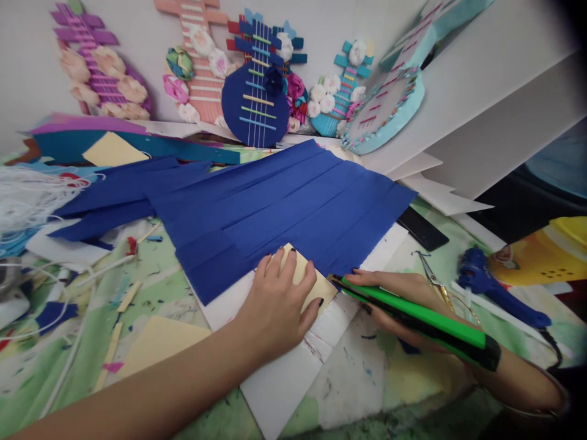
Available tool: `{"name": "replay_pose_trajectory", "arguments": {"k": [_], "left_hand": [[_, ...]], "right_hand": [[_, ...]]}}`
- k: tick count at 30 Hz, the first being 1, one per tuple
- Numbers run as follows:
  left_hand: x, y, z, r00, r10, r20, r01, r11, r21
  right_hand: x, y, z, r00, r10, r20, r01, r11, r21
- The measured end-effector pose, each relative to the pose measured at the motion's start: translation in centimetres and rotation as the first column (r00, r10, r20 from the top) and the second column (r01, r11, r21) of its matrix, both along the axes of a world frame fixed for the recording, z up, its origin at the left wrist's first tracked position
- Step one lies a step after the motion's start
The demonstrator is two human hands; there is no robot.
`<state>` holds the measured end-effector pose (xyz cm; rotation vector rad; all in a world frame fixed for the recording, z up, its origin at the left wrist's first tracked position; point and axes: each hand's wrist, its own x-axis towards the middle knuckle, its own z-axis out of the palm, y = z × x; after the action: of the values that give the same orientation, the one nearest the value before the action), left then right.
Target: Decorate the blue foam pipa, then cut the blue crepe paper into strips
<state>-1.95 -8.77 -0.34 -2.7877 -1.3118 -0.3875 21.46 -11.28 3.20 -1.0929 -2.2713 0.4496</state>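
A wide sheet of blue crepe paper, pleated in long folds, lies over a white board. My left hand rests with fingers spread on a pale yellow card, pressing it flat along the near edge of the blue paper. From the right, my right hand grips a green and black utility knife. The knife's tip is at the card's right corner, by the edge of the blue paper; whether the blade touches the paper, I cannot tell.
Behind stand several decorated toy guitars, including a dark blue one. To the right are scissors, a blue glue gun, a black phone and a yellow container. White cords and blue paper scraps lie left.
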Motion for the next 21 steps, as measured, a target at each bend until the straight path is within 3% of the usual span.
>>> {"name": "replay_pose_trajectory", "arguments": {"k": [21], "left_hand": [[0.01,-0.03,0.08,1.0,0.002,0.003,-0.002,1.0,-0.001]], "right_hand": [[0.59,-0.44,0.07,1.0,-0.012,0.012,0.012,1.0,0.006]]}}
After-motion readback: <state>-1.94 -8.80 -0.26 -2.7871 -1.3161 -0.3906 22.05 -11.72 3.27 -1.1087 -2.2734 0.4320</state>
